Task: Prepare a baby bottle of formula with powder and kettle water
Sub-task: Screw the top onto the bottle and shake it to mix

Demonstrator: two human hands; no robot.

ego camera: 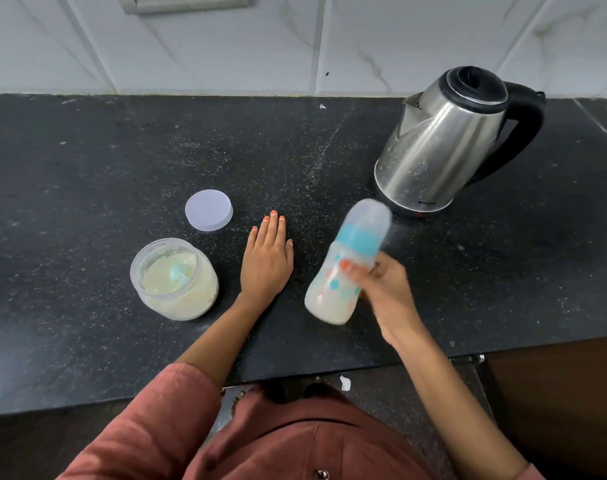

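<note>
- Right now we hold the baby bottle [343, 268] in our right hand [385, 292], fingers wrapped around its lower body, above the black counter [87, 168] not far from the front edge. It tilts with its capped top toward the kettle [440, 143], and its outline is blurred, which we read as shaking to mix.
- Our left hand [267, 261] lies flat on the counter, fingers together and closed on nothing, between the bottle and the powder jar [175, 280].
- Inside the bottle we see a milky liquid filling much of the body, so we judge it moderately heavy for its size, with weight that sloshes from end to end.
- We take the wall for smooth plastic, stiff enough not to cave in under a firm squeeze and not fragile, though slippery if wet. Whether it is wet we cannot tell.
- Grip belongs around the printed mid-body, where ours sits now, thumb opposite the fingers. We avoid the clear cap [371, 216], which may pop off, and the blue collar [359, 239], which could loosen if twisted.
- Water from a kettle may make the wall warm, so we judge a full wrap safer than a fingertip pinch.
- The jar stands open near the front edge, left of our resting hand, a pale scoop [178, 273] lying in the powder. Its lid [209, 210] lies just behind it.
- The kettle stands toward the back right of the counter, lid shut, handle turned right.
</note>
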